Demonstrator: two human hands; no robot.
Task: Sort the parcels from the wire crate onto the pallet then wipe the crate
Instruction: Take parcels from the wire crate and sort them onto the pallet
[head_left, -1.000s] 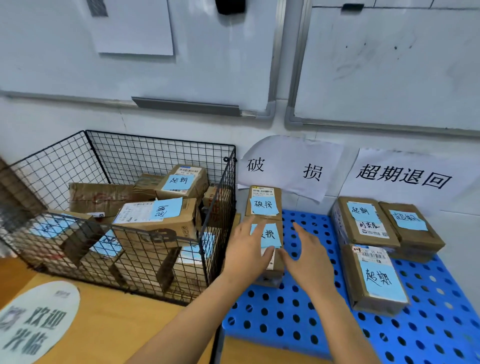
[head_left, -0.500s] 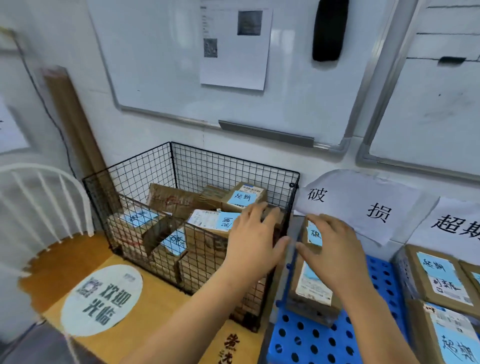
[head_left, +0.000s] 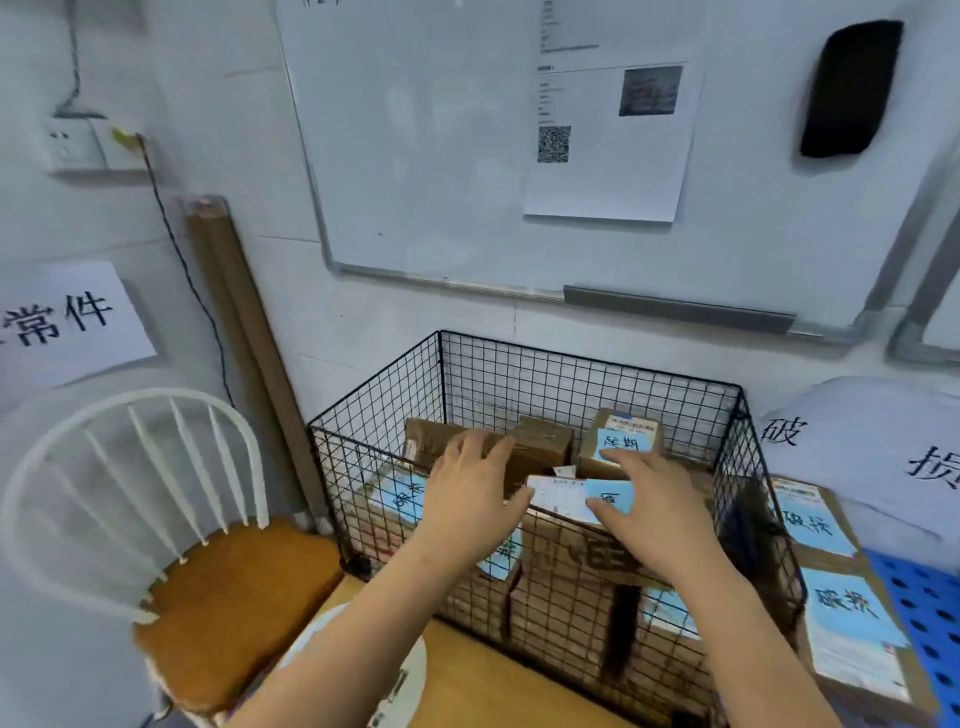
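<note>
We look down at a whiteboard on the wall. Below it the wire crate stands on a wooden tabletop, with a white spindle-back chair at its left. The blue pallet is just beside the crate's right wall and carries two sorted parcels with blue notes.

The crate holds several brown parcels. The top parcel lies against the front wall, from the middle toward the right. Its labelled face is up and its long axis runs left to right along that wall, dipping slightly at the right end.

Our left hand is over the parcel's left end, palm down, fingers spread and nearly straight. Our right hand lies flat at the right end, fingers extended by the blue note. Neither hand has closed on anything. The blur leaves us unsure whether the left hand touches the cardboard.

We judge the step to be lifting this parcel out. To do it well, we should take the two short ends, one in each hand. We should raise it level until it is clear of the front rim before swinging it right. We should also read the note before choosing its place on the pallet. A smaller box near the back right corner sits close behind, so a straight lift should keep us from dragging it.
</note>
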